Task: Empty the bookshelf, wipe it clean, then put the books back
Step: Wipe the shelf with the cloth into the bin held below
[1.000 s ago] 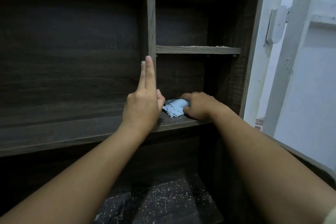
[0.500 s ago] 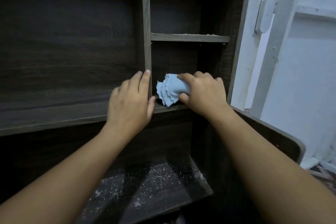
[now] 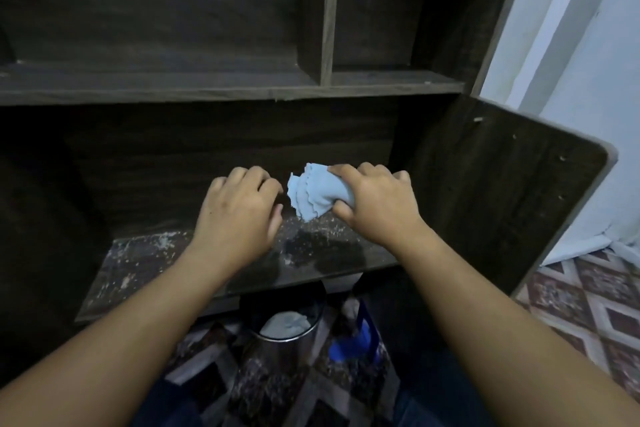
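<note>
A dark wooden bookshelf [image 3: 214, 92] fills the view, with no books on it. Its lower board [image 3: 145, 263] is speckled with pale dust. My right hand [image 3: 377, 204] is closed around a bunched light blue cloth [image 3: 313, 192], held just above that dusty board near its right end. My left hand [image 3: 239, 215] hovers beside the cloth on its left, fingers loosely curled and holding nothing. An upright divider [image 3: 329, 10] splits the shelf level above into a wide left bay and a narrow right bay.
Below the lower board stands a round metal bin [image 3: 287, 326] with something pale inside, and a blue object [image 3: 353, 340] beside it. The shelf's side panel [image 3: 512, 191] juts out at right. A white wall [image 3: 595, 80] and patterned floor tiles [image 3: 595, 308] lie further right.
Both hands came down from the upper shelf board to the dusty lower board. My left hand let go of the divider. The right hand kept the cloth. The view tilted downward.
</note>
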The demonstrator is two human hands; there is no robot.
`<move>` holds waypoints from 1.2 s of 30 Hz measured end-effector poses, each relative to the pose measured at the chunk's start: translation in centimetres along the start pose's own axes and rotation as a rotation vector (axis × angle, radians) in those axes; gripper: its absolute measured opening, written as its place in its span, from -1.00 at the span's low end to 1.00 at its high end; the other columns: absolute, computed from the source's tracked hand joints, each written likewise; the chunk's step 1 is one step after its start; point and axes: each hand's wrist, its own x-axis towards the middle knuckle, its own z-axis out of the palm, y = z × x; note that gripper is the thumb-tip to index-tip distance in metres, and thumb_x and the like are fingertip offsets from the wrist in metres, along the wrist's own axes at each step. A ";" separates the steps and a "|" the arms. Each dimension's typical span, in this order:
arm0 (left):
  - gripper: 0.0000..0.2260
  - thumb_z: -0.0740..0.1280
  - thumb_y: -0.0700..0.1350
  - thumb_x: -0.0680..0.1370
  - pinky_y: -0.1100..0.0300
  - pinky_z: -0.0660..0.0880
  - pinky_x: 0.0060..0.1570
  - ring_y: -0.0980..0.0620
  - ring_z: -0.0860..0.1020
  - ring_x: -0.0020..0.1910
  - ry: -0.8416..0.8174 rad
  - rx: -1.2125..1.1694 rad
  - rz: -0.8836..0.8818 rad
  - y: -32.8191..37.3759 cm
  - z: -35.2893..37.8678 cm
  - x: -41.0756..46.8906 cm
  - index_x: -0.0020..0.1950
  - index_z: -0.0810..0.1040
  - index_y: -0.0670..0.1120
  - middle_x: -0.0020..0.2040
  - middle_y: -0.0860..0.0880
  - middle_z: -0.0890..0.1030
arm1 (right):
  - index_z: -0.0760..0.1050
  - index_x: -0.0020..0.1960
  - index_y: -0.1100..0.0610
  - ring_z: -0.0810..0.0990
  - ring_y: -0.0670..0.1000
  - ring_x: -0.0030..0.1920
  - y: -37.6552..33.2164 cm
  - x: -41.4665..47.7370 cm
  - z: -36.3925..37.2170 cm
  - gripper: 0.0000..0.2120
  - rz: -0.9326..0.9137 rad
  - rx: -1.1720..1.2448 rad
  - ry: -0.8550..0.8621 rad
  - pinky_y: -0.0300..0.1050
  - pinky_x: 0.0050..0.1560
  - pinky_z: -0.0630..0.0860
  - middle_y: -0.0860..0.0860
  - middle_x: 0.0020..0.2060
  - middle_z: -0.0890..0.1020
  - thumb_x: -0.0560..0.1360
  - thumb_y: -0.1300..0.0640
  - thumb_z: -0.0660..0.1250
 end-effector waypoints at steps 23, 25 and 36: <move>-0.76 0.44 -0.05 0.41 0.06 0.46 -0.11 -0.08 0.52 -0.07 -0.436 -0.202 -0.098 0.0 16.0 -6.1 0.03 0.58 -0.07 -0.08 -0.02 0.55 | 0.10 0.54 -0.19 0.31 0.13 0.33 1.8 2.7 22.1 -0.45 -0.033 0.125 -0.365 0.15 0.31 0.23 0.08 0.30 0.39 0.60 -0.12 0.19; -0.80 0.41 -0.02 0.41 0.07 0.46 -0.19 -0.10 0.53 -0.12 -0.440 -0.211 -0.101 0.8 16.7 -6.5 -0.02 0.57 -0.08 -0.12 -0.04 0.55 | 0.10 0.54 -0.19 0.31 0.12 0.33 1.5 2.7 22.6 -0.45 -0.037 0.136 -0.351 0.16 0.33 0.21 0.07 0.30 0.40 0.60 -0.11 0.19; -0.63 0.30 0.01 0.52 0.13 0.38 0.14 -0.11 0.44 0.23 -0.846 -0.400 -0.182 5.6 21.5 -13.8 0.28 0.45 -0.12 0.20 -0.12 0.48 | 0.03 0.56 -0.17 0.23 0.18 0.41 1.0 1.4 23.7 -0.41 0.023 0.263 -0.492 0.25 0.37 0.19 0.12 0.44 0.28 0.61 -0.03 0.19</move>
